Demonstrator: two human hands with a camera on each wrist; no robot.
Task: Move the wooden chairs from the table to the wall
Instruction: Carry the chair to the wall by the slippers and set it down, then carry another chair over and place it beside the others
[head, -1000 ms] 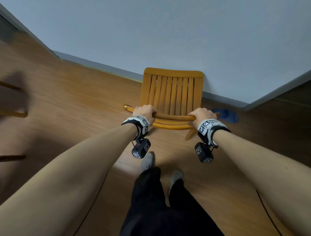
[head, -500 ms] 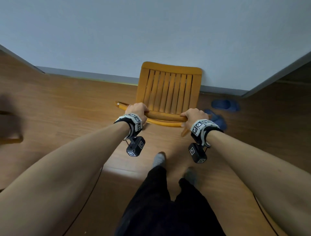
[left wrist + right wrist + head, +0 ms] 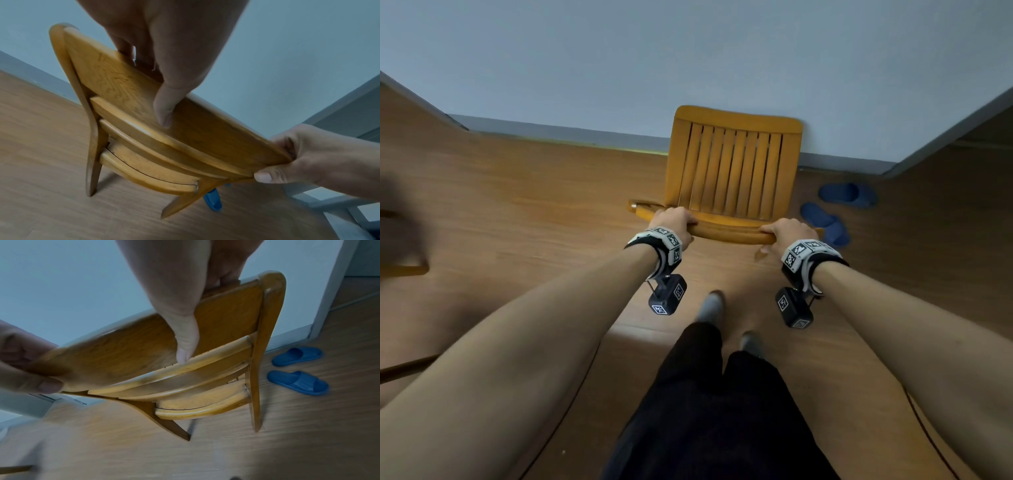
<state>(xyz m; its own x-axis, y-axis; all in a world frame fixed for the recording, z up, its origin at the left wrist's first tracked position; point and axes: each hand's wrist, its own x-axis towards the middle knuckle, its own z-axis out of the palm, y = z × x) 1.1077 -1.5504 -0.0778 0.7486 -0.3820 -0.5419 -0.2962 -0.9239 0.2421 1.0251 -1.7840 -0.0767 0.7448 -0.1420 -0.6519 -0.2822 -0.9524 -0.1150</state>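
Observation:
A yellow-brown wooden chair (image 3: 732,171) with a slatted seat faces the pale wall (image 3: 688,61), its front edge near the baseboard. My left hand (image 3: 673,222) grips the left part of the chair's top back rail, fingers over the far side and thumb on the near face. My right hand (image 3: 787,229) grips the right part of the same rail. In the left wrist view the left hand (image 3: 160,68) wraps the rail of the chair (image 3: 127,129) with the thumb down the back. In the right wrist view the right hand (image 3: 185,313) holds the chair (image 3: 216,369) likewise.
A pair of blue slippers (image 3: 835,209) lies on the wood floor just right of the chair, by a wall corner (image 3: 941,137). Blurred wooden furniture parts (image 3: 400,267) show at the far left. My own legs and socked feet (image 3: 712,305) stand behind the chair.
The chair, held by both hands, has come closer to the wall and a little to the right. The slippers have come fully into view. My feet have stepped forward.

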